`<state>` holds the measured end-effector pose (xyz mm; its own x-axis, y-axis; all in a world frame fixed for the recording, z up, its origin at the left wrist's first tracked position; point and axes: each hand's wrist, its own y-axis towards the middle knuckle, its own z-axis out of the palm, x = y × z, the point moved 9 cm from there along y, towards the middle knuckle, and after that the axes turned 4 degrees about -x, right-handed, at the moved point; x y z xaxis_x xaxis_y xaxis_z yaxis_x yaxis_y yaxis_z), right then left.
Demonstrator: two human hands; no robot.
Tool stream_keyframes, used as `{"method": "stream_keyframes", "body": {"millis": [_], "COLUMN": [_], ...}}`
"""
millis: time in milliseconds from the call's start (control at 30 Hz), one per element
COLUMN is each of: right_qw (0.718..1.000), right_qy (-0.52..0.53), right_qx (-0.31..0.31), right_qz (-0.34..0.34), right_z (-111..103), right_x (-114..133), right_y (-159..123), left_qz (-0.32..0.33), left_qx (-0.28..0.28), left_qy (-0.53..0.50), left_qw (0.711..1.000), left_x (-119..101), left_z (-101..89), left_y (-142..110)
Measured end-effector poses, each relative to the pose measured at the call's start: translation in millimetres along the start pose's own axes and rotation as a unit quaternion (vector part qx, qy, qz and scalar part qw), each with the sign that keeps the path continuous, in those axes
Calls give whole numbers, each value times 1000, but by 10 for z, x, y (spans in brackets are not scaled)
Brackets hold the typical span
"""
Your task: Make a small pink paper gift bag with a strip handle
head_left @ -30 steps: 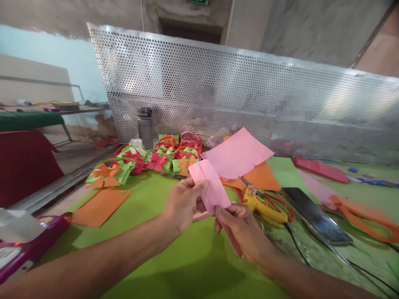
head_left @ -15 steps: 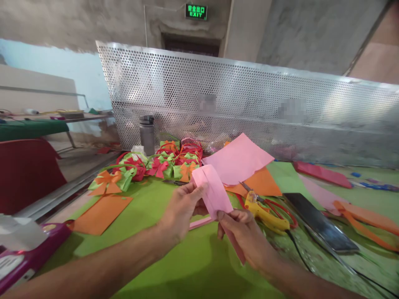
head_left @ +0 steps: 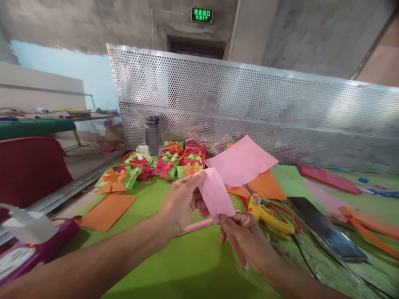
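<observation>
Left hand and right hand pinch a curved pink strip above a green tabletop
At left, a purple power strip, cut off by the view's edge, bears a glossy white plug; beside it lies a flat orange sheet. The left thumb now sits nearer the pink strip's upper end than half a second ago, its fingers closed and partly hidden behind the soft, matte material; the right hand, nearly closed, grips it lower down, its curled fingertips hard to make out. Rightward come a yellow glue gun, partly covering red-handled scissors, and a glossy black phone
</observation>
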<state>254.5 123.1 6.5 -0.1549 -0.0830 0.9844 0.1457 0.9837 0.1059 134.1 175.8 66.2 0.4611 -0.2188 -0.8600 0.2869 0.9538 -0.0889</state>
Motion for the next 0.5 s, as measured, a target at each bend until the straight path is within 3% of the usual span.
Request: {"method": "stream_keyframes", "body": {"millis": [500], "right_qw": [1000], "right_qy": [-14], "right_qx": [18], "right_qz": [-4], "right_z": [15], "right_x": [-37], "right_y": [19], "left_qz": [8], "left_qx": [31], "left_qy": [45], "left_qw": [998], "left_x": [85], "left_z": [41], "left_y": [-27]}}
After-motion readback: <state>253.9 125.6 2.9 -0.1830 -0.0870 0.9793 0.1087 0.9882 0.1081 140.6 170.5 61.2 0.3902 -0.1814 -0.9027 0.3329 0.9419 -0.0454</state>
